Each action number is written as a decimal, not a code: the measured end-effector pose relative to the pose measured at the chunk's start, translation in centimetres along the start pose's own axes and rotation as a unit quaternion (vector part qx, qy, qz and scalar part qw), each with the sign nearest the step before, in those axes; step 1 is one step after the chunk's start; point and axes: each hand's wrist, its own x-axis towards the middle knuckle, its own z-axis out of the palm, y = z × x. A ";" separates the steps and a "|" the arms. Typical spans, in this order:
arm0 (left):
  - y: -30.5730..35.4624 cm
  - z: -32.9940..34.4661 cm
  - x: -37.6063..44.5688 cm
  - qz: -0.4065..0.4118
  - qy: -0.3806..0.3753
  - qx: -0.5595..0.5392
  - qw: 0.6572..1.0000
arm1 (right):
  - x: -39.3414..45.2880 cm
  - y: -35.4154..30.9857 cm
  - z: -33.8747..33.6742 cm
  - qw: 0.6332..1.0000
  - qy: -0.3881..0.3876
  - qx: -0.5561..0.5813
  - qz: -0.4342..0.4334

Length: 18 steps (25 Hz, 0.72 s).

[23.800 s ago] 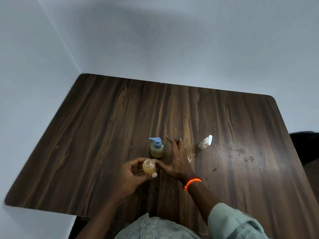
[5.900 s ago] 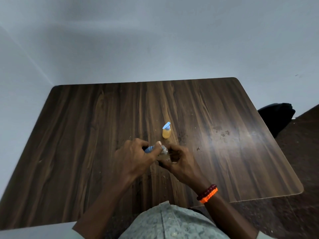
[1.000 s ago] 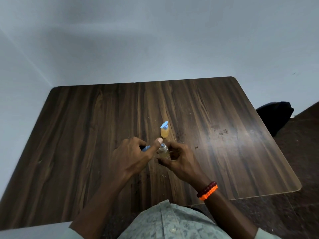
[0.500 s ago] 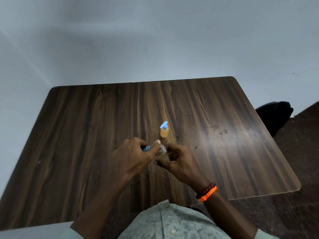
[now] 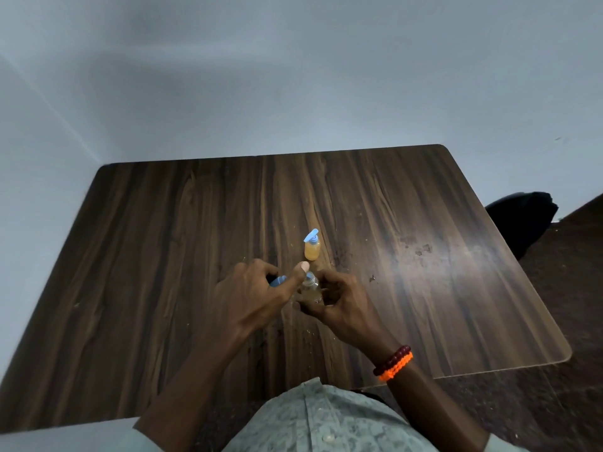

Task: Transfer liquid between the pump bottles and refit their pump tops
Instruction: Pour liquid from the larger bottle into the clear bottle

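Dim, soft focus, glare on table [image 5: 456, 256]

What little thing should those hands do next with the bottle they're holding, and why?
Probably keep twisting the blue pump top down onto the clear bottle. The right hand grips the bottle's body while the left hand pinches the pump at its neck, so it looks only partly seated. The orange bottle behind already wears its pump.
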 end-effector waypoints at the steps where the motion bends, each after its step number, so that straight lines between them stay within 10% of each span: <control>1: -0.2 0.0 0.0 -0.001 0.003 -0.008 1.000 | 0.0 0.1 -0.1 1.000 0.000 -0.002 0.000; 18: 0.6 0.0 0.0 -0.003 -0.017 0.004 1.000 | -0.3 0.2 0.2 1.000 0.000 0.000 -0.001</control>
